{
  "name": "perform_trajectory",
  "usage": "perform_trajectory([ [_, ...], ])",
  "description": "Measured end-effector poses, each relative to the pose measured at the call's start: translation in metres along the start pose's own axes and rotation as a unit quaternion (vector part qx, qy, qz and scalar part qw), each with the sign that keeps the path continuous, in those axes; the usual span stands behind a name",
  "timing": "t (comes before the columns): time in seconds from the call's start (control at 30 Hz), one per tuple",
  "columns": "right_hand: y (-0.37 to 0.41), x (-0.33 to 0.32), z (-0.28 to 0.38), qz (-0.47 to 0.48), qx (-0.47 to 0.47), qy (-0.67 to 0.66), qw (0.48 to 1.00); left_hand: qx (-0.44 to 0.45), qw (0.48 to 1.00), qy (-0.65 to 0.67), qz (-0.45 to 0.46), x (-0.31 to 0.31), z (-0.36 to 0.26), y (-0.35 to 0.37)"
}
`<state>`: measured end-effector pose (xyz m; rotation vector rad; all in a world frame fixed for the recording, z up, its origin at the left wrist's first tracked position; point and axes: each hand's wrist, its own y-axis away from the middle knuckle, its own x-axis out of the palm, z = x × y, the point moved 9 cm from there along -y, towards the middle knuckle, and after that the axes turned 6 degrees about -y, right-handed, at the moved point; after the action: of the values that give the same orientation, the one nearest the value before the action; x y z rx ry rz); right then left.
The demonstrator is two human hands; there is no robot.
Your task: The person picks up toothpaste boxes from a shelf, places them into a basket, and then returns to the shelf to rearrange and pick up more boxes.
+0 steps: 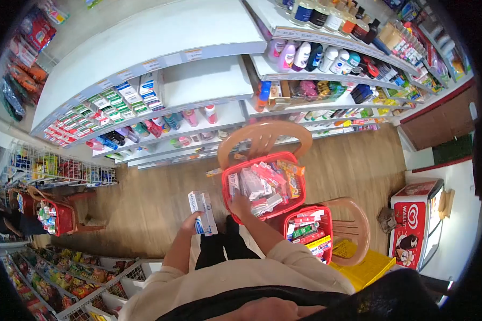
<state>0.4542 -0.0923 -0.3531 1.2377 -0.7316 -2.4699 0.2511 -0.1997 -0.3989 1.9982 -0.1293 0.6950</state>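
Two hands: I have the left hand (191,221) and the right hand (240,205), both bare, near the middle of the frame.
Left hand: closed to the width of one box (200,206), fingers round its lower left side; I read "Sensody" on the white and blue face.
Box: centre of the frame, just left of the larger basket (303,188), long side running up the frame with a slight tilt, floor (144,203) behind it.
Right hand: reaching down inside the left part of the larger basket, among packs (268,174); I cannot tell how far open it is, nor whether it has hold of anything.
Larger basket: red, right of centre, heaped with white, pink and orange packs, a brown chair (227,148) back above it in the frame.
Smaller basket (327,215): red, just below and right of the larger one, with red, white and green packs; a second chair (363,230) back to its right.
Shelves (209,29): top of the frame; I list cartons (126,96) at upper left, roll-ons (305,58) and bottles (317,17) at upper right.
Freezer (408,214): red, right edge.
Crate (359,267): yellow, lower right.
Left edge: one person (13,219) in dark clothing, beside a third basket (65,220).
Lower left: bagged goods (83,273) in racks.
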Motion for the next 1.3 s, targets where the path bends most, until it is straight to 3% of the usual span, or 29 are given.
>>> perform_trajectory([
  [0.1, -0.019, 0.006, -0.002, 0.006, 0.095, 0.032, 0.995, 0.009, 0.996, 0.006, -0.086, 0.006, -0.014, 0.047],
  [0.27, -0.024, -0.013, -0.018, -0.021, 0.158, 0.004, 0.987, 0.028, 0.996, 0.07, -0.042, -0.01, 0.008, 0.046],
  [0.33, -0.042, 0.014, -0.035, 0.098, 0.169, -0.09, 0.977, 0.036, 0.996, 0.073, -0.038, 0.005, -0.004, 0.051],
  [0.37, -0.038, 0.004, -0.03, 0.078, 0.143, -0.073, 0.984, 0.039, 0.997, 0.066, -0.028, 0.019, -0.01, 0.059],
  [0.47, -0.134, 0.124, -0.146, 0.108, 0.081, -0.346, 0.929, 0.03, 0.996, 0.081, -0.006, 0.035, -0.018, 0.069],
  [0.53, 0.016, -0.023, -0.026, 0.153, 0.177, -0.399, 0.887, 0.041, 0.997, 0.061, -0.015, 0.036, -0.023, 0.071],
  [0.57, 0.033, -0.038, -0.018, 0.154, 0.171, -0.396, 0.889, 0.041, 0.996, 0.076, 0.002, 0.042, -0.026, 0.078],
  [0.63, 0.056, -0.067, 0.007, 0.175, 0.056, -0.505, 0.844, 0.056, 0.996, 0.063, 0.017, 0.044, -0.034, 0.085],
  [0.67, 0.065, -0.079, 0.017, 0.176, 0.051, -0.501, 0.846, 0.065, 0.996, 0.05, 0.033, 0.046, -0.037, 0.088],
  [0.73, 0.076, -0.138, 0.075, 0.084, -0.138, -0.416, 0.895, 0.073, 0.995, 0.052, 0.033, 0.039, -0.041, 0.091],
  [0.8, 0.064, -0.181, 0.13, -0.007, -0.271, -0.371, 0.888, 0.079, 0.995, 0.052, 0.034, 0.037, -0.049, 0.096],
  [0.87, 0.069, -0.223, 0.196, -0.033, -0.269, -0.41, 0.871, 0.068, 0.997, 0.041, 0.006, 0.034, -0.062, 0.108],
  [1.03, 0.015, -0.252, 0.32, -0.003, -0.227, -0.471, 0.852, 0.095, 0.994, 0.036, 0.036, 0.017, -0.108, 0.124],
  [1.1, -0.012, -0.248, 0.36, 0.023, -0.233, -0.572, 0.786, 0.099, 0.994, 0.036, 0.042, -0.003, -0.129, 0.122],
  [1.2, -0.045, -0.247, 0.399, -0.022, -0.217, -0.586, 0.78, 0.089, 0.993, 0.043, 0.058, -0.026, -0.159, 0.126],
  [1.27, -0.052, -0.249, 0.416, -0.048, -0.207, -0.59, 0.779, 0.073, 0.996, 0.017, -0.038, -0.047, -0.183, 0.142],
  [1.3, -0.052, -0.252, 0.424, -0.078, -0.218, -0.55, 0.802, 0.096, 0.995, 0.005, -0.03, -0.057, -0.195, 0.142],
])
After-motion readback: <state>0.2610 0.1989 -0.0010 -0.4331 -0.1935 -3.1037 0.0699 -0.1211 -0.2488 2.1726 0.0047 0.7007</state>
